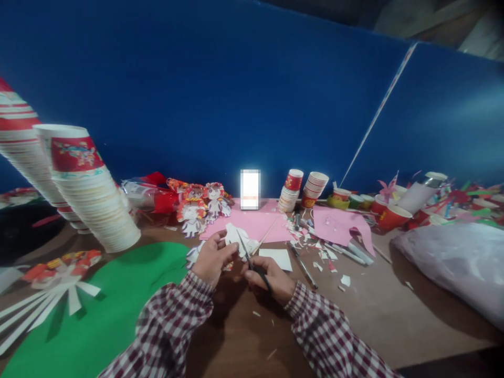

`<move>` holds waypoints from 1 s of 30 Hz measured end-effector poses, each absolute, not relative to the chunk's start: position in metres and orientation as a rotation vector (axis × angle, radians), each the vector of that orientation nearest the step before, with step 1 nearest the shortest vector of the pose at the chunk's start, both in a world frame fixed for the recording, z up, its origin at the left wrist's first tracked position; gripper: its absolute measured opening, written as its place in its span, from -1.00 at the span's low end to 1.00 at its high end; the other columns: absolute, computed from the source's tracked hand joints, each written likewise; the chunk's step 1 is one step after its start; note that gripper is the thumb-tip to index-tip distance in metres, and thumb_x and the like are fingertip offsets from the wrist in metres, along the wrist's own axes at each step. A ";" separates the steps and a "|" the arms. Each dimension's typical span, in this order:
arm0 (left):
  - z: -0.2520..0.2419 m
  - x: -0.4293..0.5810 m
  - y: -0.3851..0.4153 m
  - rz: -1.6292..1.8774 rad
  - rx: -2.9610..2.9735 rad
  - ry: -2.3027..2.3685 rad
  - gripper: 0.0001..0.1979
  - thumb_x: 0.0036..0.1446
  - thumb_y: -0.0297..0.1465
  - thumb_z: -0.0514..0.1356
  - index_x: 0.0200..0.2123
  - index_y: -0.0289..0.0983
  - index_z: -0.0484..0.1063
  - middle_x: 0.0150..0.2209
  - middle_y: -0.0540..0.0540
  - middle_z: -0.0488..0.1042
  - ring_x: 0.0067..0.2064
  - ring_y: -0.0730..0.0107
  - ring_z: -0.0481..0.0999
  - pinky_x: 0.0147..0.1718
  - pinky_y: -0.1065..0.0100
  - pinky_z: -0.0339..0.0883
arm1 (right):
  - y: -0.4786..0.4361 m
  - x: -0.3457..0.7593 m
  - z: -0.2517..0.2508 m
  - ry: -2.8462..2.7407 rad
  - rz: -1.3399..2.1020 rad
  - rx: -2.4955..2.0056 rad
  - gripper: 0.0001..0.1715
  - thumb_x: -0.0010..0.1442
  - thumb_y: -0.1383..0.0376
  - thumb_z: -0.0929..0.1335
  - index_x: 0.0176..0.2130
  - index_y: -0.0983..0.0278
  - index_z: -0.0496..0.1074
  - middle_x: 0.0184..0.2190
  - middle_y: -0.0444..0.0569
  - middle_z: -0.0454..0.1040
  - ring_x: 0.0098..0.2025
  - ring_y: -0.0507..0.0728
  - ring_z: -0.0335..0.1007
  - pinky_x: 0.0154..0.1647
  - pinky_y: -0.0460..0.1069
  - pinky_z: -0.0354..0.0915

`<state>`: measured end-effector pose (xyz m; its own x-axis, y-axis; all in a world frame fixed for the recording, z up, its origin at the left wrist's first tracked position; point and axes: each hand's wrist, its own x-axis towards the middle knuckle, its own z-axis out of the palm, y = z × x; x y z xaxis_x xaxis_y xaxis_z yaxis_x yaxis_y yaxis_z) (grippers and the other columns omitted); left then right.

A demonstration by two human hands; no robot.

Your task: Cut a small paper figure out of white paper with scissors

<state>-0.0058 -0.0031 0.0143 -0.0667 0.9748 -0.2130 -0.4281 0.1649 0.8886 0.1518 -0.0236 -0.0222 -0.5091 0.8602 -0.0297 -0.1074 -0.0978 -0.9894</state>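
**Paper [231, 233] pinched, scissors [249, 259] laid across it!**

And here, out from the middle of the desk [354, 310] towards its back edge, the white paper is held up just above the surface. Its near-left side is gripped by the left hand [214, 257], thumb and fingers nearly closed on it. The scissors are held by the right hand [271, 278], fingers curled around the dark handles; the blades are pointed away over the paper, and how far they are parted cannot be told.

Just beyond, a pink sheet [220, 226] is spread towards the back edge, with a lit white shape, blurred out, [250, 189] seen above it. Right beside the hands, a white card [275, 259] is laid flat, a pen [304, 268] is set slantwise, and scraps [345, 281] are strewn all around!

Over to the left, coloured figures [191, 215] are clustered by the pink sheet. The front-left corner is covered by a green sheet [118, 294], a fringed cutout [66, 268] lying over it, and a tall cup stack [94, 194] is tilted behind. Along the back edge, two shorter stacks [290, 191] are lined up; the right edge is taken by a bulky plastic bag [452, 262].
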 end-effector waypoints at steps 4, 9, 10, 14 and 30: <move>0.011 -0.008 -0.003 1.314 0.768 1.046 -0.51 -0.19 -0.56 0.34 -0.14 -0.31 0.29 -0.52 0.06 0.45 -0.52 0.51 0.48 -0.51 0.49 0.40 | -0.023 0.152 -0.023 -1.485 1.667 -0.874 -0.59 0.00 0.06 0.47 -0.36 0.35 0.40 -0.64 -0.22 0.26 -0.64 -0.07 0.10 -0.64 -0.16 0.03; 0.009 -0.008 -0.001 1.291 0.840 1.057 -0.47 -0.22 -0.50 0.36 -0.11 -0.33 0.30 -0.41 -0.07 0.53 -0.42 0.41 0.53 -0.41 0.41 0.43 | -0.024 0.153 -0.020 -1.540 1.571 -0.970 -0.65 -0.05 0.14 0.50 -0.41 0.36 0.42 -0.66 -0.24 0.22 -0.64 -0.08 0.06 -0.63 -0.16 0.00; 0.009 -0.008 -0.001 1.290 0.845 1.063 -0.47 -0.22 -0.50 0.36 -0.11 -0.34 0.29 -0.40 -0.08 0.53 -0.42 0.41 0.53 -0.41 0.40 0.43 | -0.024 0.153 -0.020 -1.549 1.557 -0.978 -0.66 -0.04 0.14 0.49 -0.41 0.36 0.42 -0.66 -0.24 0.23 -0.63 -0.08 0.05 -0.63 -0.16 0.00; 0.008 -0.008 -0.001 1.295 0.842 1.093 -0.47 -0.18 -0.52 0.33 -0.08 -0.35 0.25 -0.43 -0.05 0.50 -0.45 0.45 0.52 -0.46 0.44 0.41 | -0.024 0.153 -0.019 -1.569 1.524 -0.969 -0.67 -0.03 0.14 0.48 -0.43 0.36 0.42 -0.63 -0.21 0.26 -0.59 -0.07 0.05 -0.59 -0.15 -0.01; 0.011 -0.007 -0.002 1.319 0.769 1.102 -0.44 -0.16 -0.58 0.32 -0.05 -0.35 0.23 -0.46 0.03 0.46 -0.48 0.52 0.48 -0.50 0.47 0.40 | -0.026 0.152 -0.015 -1.544 1.519 -1.006 -0.66 -0.03 0.12 0.46 -0.47 0.35 0.39 -0.64 -0.21 0.24 -0.60 -0.06 0.09 -0.58 -0.14 0.05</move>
<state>-0.0071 -0.0020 0.0106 -0.0892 0.9790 -0.1831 -0.3540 0.1406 0.9246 0.1517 -0.0255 -0.0154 -0.4223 0.9062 -0.0209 0.0357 -0.0064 -0.9993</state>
